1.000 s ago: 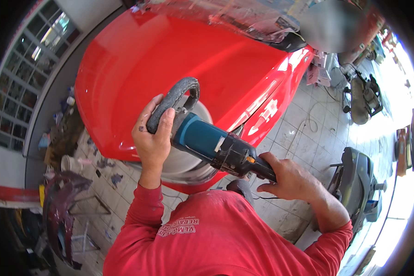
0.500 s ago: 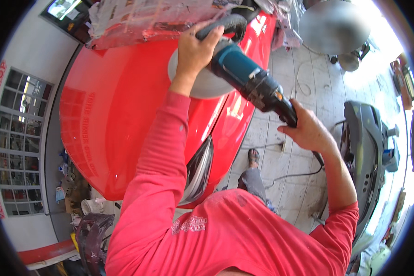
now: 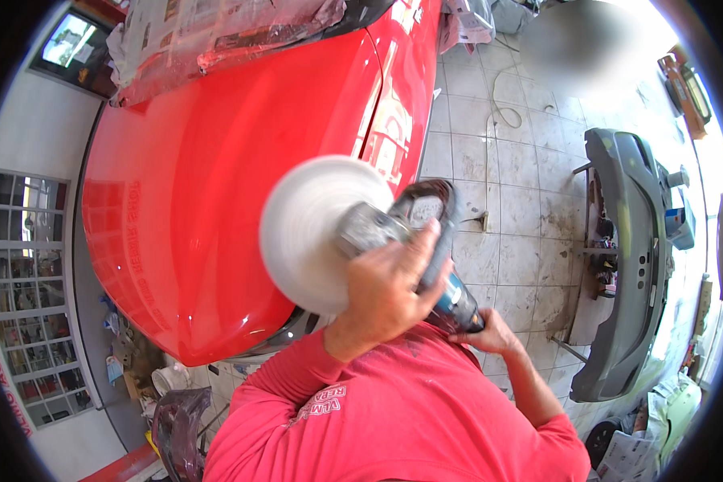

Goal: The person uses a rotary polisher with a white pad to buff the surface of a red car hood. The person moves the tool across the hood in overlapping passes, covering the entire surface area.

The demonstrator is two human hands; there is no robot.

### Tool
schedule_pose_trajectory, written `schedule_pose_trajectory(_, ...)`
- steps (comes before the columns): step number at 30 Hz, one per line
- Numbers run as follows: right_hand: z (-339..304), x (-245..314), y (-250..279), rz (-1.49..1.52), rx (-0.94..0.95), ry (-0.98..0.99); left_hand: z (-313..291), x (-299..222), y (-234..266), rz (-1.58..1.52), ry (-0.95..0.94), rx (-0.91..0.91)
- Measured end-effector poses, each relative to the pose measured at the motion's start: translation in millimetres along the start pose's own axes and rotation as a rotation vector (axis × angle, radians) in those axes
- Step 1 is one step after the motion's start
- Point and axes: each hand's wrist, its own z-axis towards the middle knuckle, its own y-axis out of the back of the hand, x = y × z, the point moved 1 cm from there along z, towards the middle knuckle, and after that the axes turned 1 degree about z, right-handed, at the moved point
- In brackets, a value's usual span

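Note:
Close to my body I hold a corded-style polisher point(image 3: 455, 299) with a teal and black body. My left hand point(image 3: 387, 296) is wrapped round the black loop handle point(image 3: 444, 221) near its metal head. My right hand point(image 3: 494, 333) grips the rear handle by my right side. A round white polishing pad point(image 3: 304, 229) looks blurred, as if spinning, over the front of the red car hood point(image 3: 209, 185). Whether the pad touches the paint, I cannot tell. Part of the headlight point(image 3: 285, 336) shows below the pad.
Masking paper and plastic point(image 3: 209, 40) cover the car's windshield end. On the right, a grey bumper point(image 3: 631, 265) rests on a stand. A thin cord point(image 3: 502, 100) lies on the tiled floor point(image 3: 522, 265). A dark, shiny part point(image 3: 181, 430) stands at the lower left.
The polisher has come back from farther up the hood toward my body, and its pad has swung round to the left of my hands. Both hands have kept their hold.

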Motion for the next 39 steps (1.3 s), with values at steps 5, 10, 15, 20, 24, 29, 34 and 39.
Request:
schedule_pose_trajectory(5,-18.7,-66.1,16.9,-0.066,-0.229,-0.179,-9.4,13.5,-87.3,-0.073,0.042,0.081)
schedule_pose_trajectory(10,31.2,-57.6,86.8,-0.016,-0.249,-0.076,52.6,35.8,-136.0,-0.061,0.050,0.064)
schedule_pose_trajectory(15,123.5,38.5,178.1,0.025,-0.197,-0.090,200.7,84.8,-174.7,0.095,0.082,0.041)
schedule_pose_trajectory(20,178.6,91.0,238.8,0.065,-0.232,-0.013,292.3,107.6,-198.5,0.123,0.095,-0.007)
schedule_pose_trajectory(24,170.3,42.2,235.1,-0.041,-0.195,0.027,240.7,94.9,-198.1,0.140,0.130,-0.024)
schedule_pose_trajectory(29,121.4,-24.4,183.4,-0.201,-0.105,0.062,101.0,45.9,-166.0,0.066,0.142,-0.031)
schedule_pose_trajectory(34,100.9,-31.6,142.8,-0.123,-0.243,0.055,112.4,53.0,-151.4,0.109,0.051,0.064)
schedule_pose_trajectory(39,82.7,-4.7,161.5,-0.108,-0.303,-0.017,122.9,52.9,-159.0,-0.013,0.126,-0.012)
